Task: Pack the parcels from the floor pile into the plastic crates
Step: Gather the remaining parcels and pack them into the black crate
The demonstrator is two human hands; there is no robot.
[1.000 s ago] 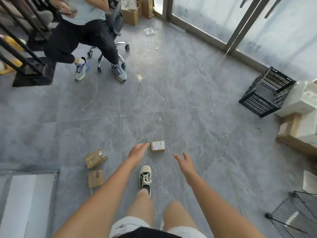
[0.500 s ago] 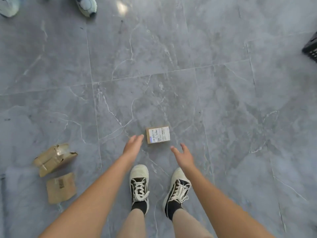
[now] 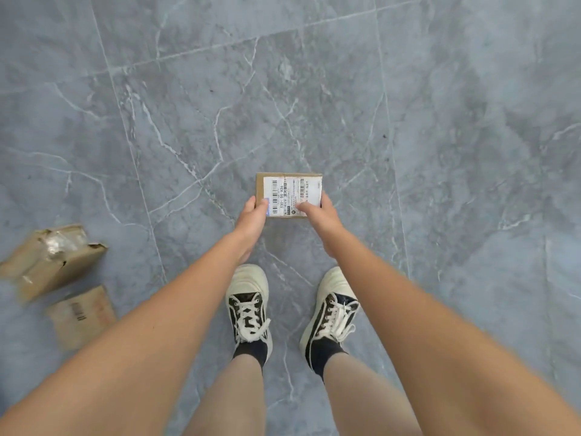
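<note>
Bare arms [image 3: 176, 309], cream-and-black laced sneakers [image 3: 248, 306], dark socks [image 3: 251, 352]

Both the left hand [image 3: 251, 215] and right hand [image 3: 320, 214] are gripping a small labelled parcel [image 3: 287, 193] by its near corners, two parcels [image 3: 50, 262] lying well left of the left hand

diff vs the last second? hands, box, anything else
Both hands reached forward and took hold of the small labelled box: left hand at its left edge, right hand at its right. The two brown parcels lie on the floor as before.
</note>
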